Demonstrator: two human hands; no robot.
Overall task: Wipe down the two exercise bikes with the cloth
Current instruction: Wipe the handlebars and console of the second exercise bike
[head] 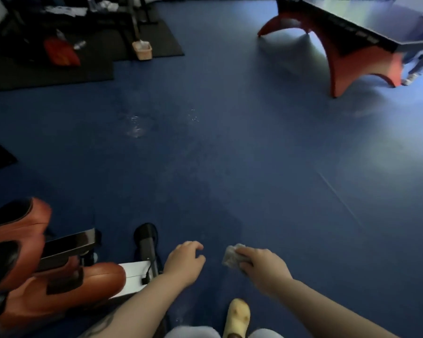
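1. Head view looking down over a smooth dark-blue floor (230, 167) w/ a faint sheen and a few wet-looking glints near centre.
2. Right hand (261, 264), at 5 o'clock, fingers curled and clamped on a small crumpled grey cloth (231, 256); the cloth sticks out past the knuckles, held above the floor, touching no bike.
3. Left hand (185, 263), at 6 o'clock, just beside the right; fingers loosely curled, slightly apart, holding nothing.
4. Exercise bike (47, 276) at 8 o'clock: glossy, rounded orange-red shells w/ black inserts, a dark flat bar, a white panel, and a black cylindrical foot bar (145, 242) near the left hand. Blurred.
5. Pale yellow rubbery clog (237, 318) on the person's foot at 6 o'clock, bottom edge.
6. Table-tennis table (357, 28) at 1 o'clock: flat blue top, curved orange legs.
7. Black floor mats (59, 69) at 11 o'clock, w/ dark gym frames, a small beige basket (142, 51) and a red item (61, 51); too blurred to say more.
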